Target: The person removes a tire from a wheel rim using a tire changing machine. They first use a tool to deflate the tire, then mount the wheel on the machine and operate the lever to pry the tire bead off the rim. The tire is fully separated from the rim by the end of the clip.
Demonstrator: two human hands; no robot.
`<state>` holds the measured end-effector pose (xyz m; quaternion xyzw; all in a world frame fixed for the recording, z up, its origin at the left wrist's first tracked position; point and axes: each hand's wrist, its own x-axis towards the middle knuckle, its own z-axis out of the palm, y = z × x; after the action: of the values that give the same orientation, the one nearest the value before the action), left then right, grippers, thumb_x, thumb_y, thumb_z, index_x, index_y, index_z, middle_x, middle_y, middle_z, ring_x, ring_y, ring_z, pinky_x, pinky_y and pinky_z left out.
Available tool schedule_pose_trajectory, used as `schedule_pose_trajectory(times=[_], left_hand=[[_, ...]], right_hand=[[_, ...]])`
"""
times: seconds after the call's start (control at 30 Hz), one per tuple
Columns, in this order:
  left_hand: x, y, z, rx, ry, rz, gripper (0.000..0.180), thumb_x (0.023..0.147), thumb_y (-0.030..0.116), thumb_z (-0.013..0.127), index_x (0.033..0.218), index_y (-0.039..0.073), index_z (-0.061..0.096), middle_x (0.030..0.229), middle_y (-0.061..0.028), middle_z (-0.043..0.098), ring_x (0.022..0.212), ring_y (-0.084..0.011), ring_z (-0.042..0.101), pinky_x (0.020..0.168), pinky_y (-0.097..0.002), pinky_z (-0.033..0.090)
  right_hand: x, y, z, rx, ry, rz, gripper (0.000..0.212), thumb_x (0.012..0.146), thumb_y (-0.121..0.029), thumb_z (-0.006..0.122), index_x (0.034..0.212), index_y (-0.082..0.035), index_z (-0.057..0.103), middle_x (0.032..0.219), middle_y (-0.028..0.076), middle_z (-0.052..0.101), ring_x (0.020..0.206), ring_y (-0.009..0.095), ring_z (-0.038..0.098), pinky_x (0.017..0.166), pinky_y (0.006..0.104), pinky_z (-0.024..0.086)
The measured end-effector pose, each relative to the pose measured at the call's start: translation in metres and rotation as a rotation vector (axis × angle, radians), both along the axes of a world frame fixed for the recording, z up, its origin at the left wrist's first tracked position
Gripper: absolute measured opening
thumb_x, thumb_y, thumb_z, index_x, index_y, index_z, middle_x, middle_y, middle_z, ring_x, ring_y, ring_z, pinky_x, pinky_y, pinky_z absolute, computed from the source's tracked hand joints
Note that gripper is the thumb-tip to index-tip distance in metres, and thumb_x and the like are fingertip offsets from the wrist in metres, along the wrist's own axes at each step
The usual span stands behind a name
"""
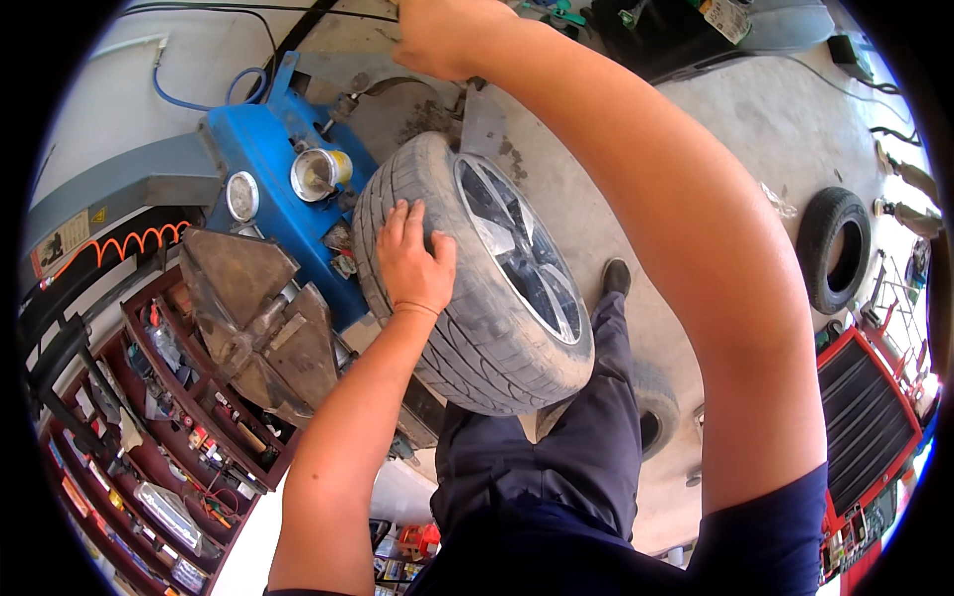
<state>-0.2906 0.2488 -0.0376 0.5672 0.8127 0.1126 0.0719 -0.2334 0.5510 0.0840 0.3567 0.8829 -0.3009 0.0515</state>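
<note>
L. hand was found laid on the tread of the tyre, back of hand up, fingers slightly spread; nothing was clasped by it. R. hand was partly cut off by the top edge of the view, well apart from the tread; whether anything was gripped by it could not be told. Tyre was seen fitted on a silver spoked rim, tilted, w/ its spoked face turned to the R.; it was located in front of the legs, just beside the blue machine. On said machine an open tin w/ yellow label was noted, and near it a round pale-topped can. Worn metal plates were obs. L. of the tyre, below the machine in view. Further L., dark red shelving was seen filled w/ assorted small parts, and an orange coiled hose was noted above it. A 2nd tyre was partly hidden by the dark trousers. Far R., a black tyre and a red-framed cabinet w/ black ribbed top were recorded; another person's lower legs were also glimpsed.
</note>
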Motion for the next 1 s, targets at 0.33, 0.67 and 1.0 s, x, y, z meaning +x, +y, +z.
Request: schedule_pose_trajectory(times=[0.33, 0.67, 1.0], left_hand=[[-0.007, -0.008, 0.0, -0.023, -0.047, -0.026, 0.045, 0.092, 0.018, 0.054, 0.132, -0.001, 0.062, 0.141, -0.0268, 0.057, 0.131, -0.0439, 0.052, 0.113, -0.0496, 0.039], [-0.008, -0.015, 0.003, -0.063, -0.082, -0.008, 0.045, 0.093, 0.015, 0.05, 0.134, -0.001, 0.061, 0.144, -0.0256, 0.055, 0.133, -0.0434, 0.05, 0.114, -0.0491, 0.038], [-0.024, -0.019, 0.003, -0.096, -0.137, -0.118, 0.044, 0.097, 0.011, 0.045, 0.135, -0.007, 0.058, 0.14, -0.0262, 0.057, 0.131, -0.0417, 0.052, 0.113, -0.0454, 0.038]], right_hand=[[0.021, -0.003, 0.008, -0.181, 0.043, -0.017, 0.082, 0.092, -0.024, 0.069, 0.156, 0.006, 0.028, 0.13, 0.024, 0.067, 0.119, 0.037, 0.067, 0.098, 0.0476, 0.054], [0.13, -0.09, -0.145, -0.29, 0.408, -0.671, 0.047, 0.092, -0.038, 0.065, 0.122, -0.002, 0.059, 0.109, 0.028, 0.069, 0.105, 0.045, 0.066, 0.088, 0.0526, 0.053], [0.31, -0.502, -0.207, -0.806, -0.186, -1.239, 0.03, 0.096, -0.027, 0.062, 0.116, -0.005, 0.066, 0.101, 0.02, 0.07, 0.092, 0.037, 0.069, 0.084, 0.0447, 0.054]])
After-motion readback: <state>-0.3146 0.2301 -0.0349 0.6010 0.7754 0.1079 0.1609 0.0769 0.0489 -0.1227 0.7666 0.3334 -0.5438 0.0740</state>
